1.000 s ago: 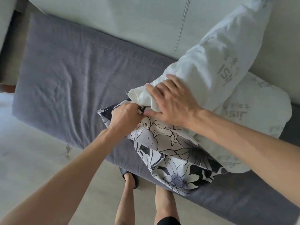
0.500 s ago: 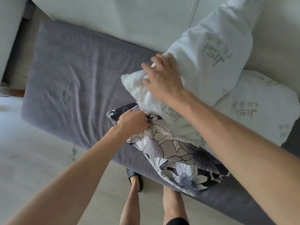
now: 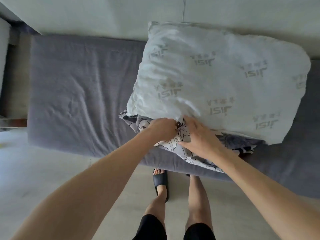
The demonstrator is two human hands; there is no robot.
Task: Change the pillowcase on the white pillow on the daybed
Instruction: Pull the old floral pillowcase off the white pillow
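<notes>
A white pillow (image 3: 216, 80) with grey printed lettering lies flat on the right half of the grey daybed (image 3: 72, 94). Under its near edge lies a floral black-and-white pillowcase (image 3: 174, 144), bunched and hanging over the daybed's front edge. My left hand (image 3: 162, 129) grips a bunch of the pillowcase at the pillow's near edge. My right hand (image 3: 199, 135) lies on the pillowcase right beside it, fingers spread toward the pillow's edge. Most of the pillowcase is hidden beneath the pillow and my hands.
A pale wall or backrest (image 3: 103, 16) runs along the far side of the daybed. The left half of the mattress shows only wrinkled grey cover. My legs and a black slipper (image 3: 160, 181) stand on the light floor (image 3: 43, 170) against the front edge.
The pillow has dropped from tilted against the wall to flat on the daybed. My right hand came off the pillow's top and down onto the pillowcase beside my left hand.
</notes>
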